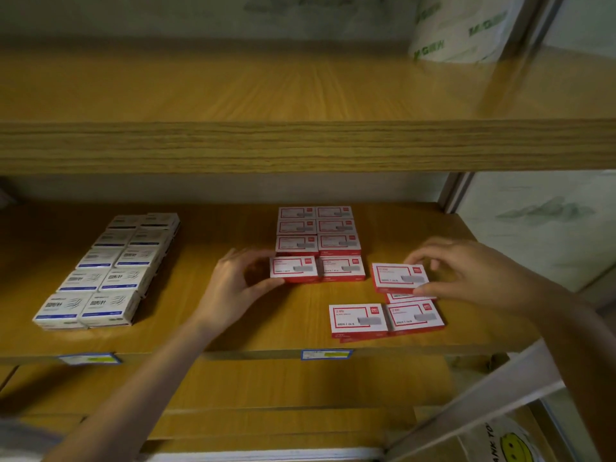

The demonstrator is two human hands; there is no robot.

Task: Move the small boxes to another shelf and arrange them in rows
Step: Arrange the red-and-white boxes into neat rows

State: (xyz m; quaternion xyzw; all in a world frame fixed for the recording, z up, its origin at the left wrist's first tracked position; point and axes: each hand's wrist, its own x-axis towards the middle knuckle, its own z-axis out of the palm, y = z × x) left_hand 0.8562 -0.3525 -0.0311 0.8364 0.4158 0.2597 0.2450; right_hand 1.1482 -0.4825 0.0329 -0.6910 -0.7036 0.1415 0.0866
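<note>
Small red-and-white boxes stand in two columns at the back middle of the wooden shelf. My left hand grips the front-left box of that block between thumb and fingers. My right hand pinches another red box, which sits on top of a second box to the right of the block. Two more red boxes lie side by side near the front edge.
White-and-blue boxes are lined up in two columns on the shelf's left. An upper shelf overhangs, with a white plastic bag at its right. Price labels sit on the front edge. A metal upright bounds the right.
</note>
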